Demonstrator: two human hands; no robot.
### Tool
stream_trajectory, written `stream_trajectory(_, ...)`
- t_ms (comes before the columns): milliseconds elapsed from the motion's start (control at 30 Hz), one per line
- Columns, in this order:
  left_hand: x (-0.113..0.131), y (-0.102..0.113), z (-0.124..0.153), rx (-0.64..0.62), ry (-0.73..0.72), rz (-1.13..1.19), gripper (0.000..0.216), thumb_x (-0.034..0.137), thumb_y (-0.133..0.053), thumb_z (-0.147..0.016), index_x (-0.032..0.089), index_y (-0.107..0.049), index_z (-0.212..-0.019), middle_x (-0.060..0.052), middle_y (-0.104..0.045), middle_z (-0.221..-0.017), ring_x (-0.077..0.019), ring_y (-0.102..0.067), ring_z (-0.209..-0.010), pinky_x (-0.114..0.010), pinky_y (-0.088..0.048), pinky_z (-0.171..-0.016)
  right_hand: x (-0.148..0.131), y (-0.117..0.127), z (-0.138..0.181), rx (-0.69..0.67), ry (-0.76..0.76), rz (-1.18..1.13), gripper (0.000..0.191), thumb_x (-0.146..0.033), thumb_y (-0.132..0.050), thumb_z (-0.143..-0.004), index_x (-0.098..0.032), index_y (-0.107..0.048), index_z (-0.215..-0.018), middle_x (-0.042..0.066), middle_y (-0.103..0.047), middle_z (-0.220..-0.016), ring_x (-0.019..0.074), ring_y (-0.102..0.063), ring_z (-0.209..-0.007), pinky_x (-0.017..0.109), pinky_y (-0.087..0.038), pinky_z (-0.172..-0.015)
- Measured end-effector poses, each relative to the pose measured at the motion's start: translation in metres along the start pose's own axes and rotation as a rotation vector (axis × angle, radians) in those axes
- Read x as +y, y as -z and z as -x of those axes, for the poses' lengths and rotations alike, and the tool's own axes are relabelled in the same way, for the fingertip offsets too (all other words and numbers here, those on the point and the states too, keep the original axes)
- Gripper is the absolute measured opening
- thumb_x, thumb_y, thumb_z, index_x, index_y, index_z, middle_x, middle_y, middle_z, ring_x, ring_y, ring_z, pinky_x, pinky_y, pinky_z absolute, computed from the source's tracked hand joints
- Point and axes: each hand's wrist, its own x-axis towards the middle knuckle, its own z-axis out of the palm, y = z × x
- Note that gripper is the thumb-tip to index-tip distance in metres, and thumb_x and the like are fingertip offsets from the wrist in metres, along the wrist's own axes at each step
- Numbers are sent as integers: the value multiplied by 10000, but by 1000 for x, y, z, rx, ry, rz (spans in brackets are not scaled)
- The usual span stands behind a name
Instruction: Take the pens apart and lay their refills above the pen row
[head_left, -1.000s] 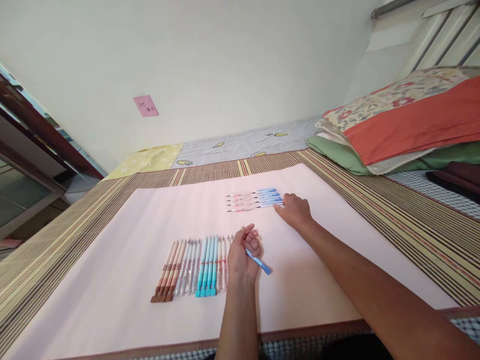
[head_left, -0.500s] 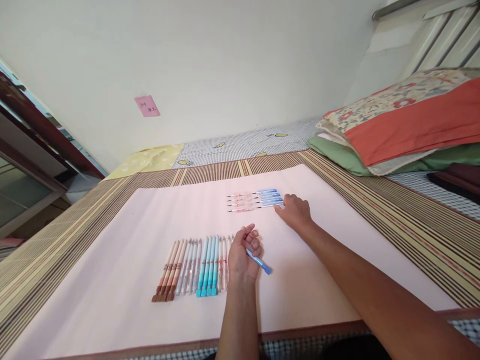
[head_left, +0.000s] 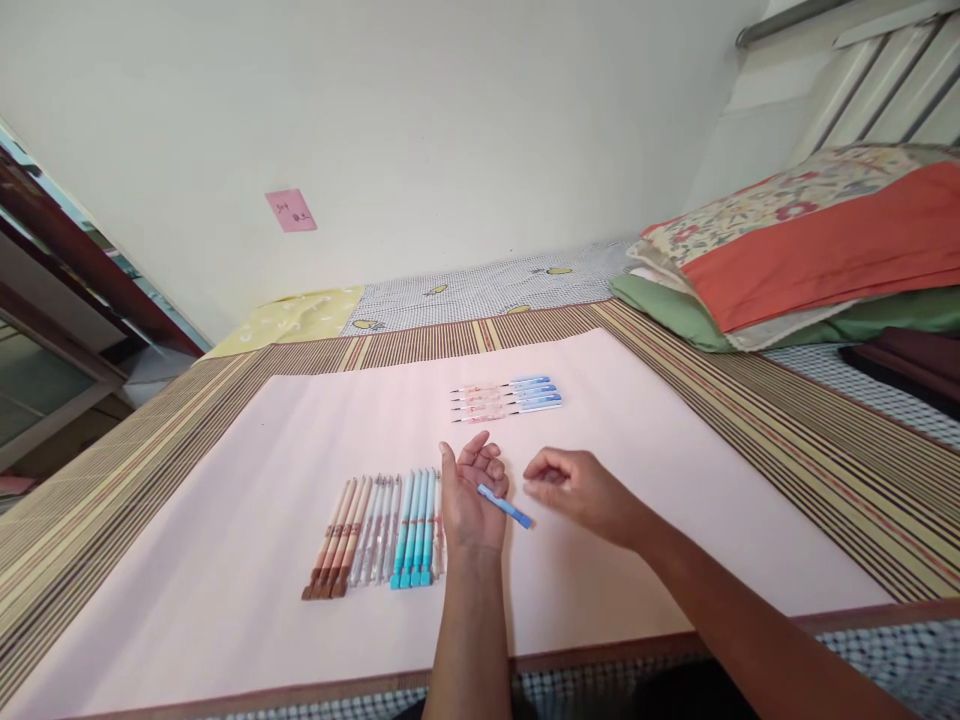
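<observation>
My left hand point(head_left: 474, 500) lies palm up with its fingers loosely curled. Across its palm rests a short blue pen barrel point(head_left: 505, 506), one end sticking out to the right. Just to the right hovers my right hand point(head_left: 581, 490), its thumb and bent fingers apart and nothing visible between them. Beyond both hands is a row of several slim pen refills point(head_left: 506, 400) with dark tips pointing left and blue right ends. Left of my left hand lie brown-ended pens point(head_left: 335, 540), clear pens point(head_left: 375, 530) and turquoise pens point(head_left: 412, 530); red-patterned white ones point(head_left: 439, 530) are partly hidden by it.
A pale pink sheet point(head_left: 225, 560) covers the middle of the striped mat point(head_left: 750, 430). Folded bedding with an orange border point(head_left: 825, 270) is piled at the right. A pink note point(head_left: 291, 210) is stuck on the white wall point(head_left: 450, 130) behind.
My right hand has left the refill row and come back toward my left hand. My left hand has opened a little and shifted left, the blue barrel still on its palm.
</observation>
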Motion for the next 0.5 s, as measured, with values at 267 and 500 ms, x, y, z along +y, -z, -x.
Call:
stream_trajectory(267,-1,0,3,10,-17,33,578,651,-548,-922,102,-729,-958,-77,-634,-814,-108,-523,-605,-192,-356,-469,-2,-35,19,-16,-9,-140,153,-337,-666,-836,-195,-682,-891,18,-704,-831,179,-620,-780,287,-471,-699)
stream_trajectory(500,-2,-3,3,19,-20,-10,586,671,-595,-877,108,-733,-959,-80,-651,-831,-144,-600,-716,-228,-439,-587,5,-33,20,21,-38,-133,185,-361,-606,-866,-189,-670,-883,-13,-621,-697,144,-546,-646,268,-423,-610)
